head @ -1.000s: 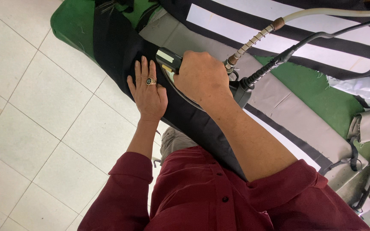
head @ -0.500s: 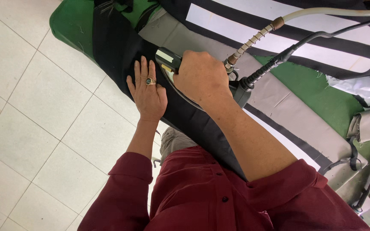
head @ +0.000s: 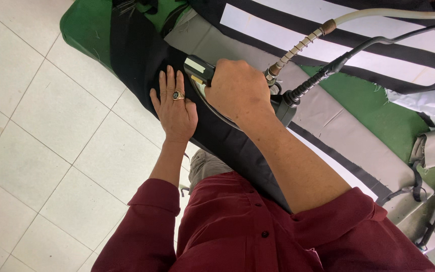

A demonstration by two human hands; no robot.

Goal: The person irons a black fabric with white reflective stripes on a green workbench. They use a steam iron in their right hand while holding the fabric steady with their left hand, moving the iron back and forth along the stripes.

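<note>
My right hand (head: pixel 238 92) grips the handle of a black steam iron (head: pixel 201 72) that rests on black fabric (head: pixel 137 55). A pale steam hose (head: pixel 378 14) with a spring sleeve and a black cable (head: pixel 358 49) run from the iron's rear to the upper right. My left hand (head: pixel 175 107), with a ring on one finger, lies flat on the black fabric just left of the iron, fingers spread. The fabric drapes over the edge of a green padded ironing table (head: pixel 84 25).
Grey, black and white striped cloth pieces (head: pixel 298 25) lie across the table behind the iron. More grey pieces with black straps (head: pixel 429 151) sit at the right. White floor tiles (head: pixel 41 131) fill the left. I wear a dark red shirt.
</note>
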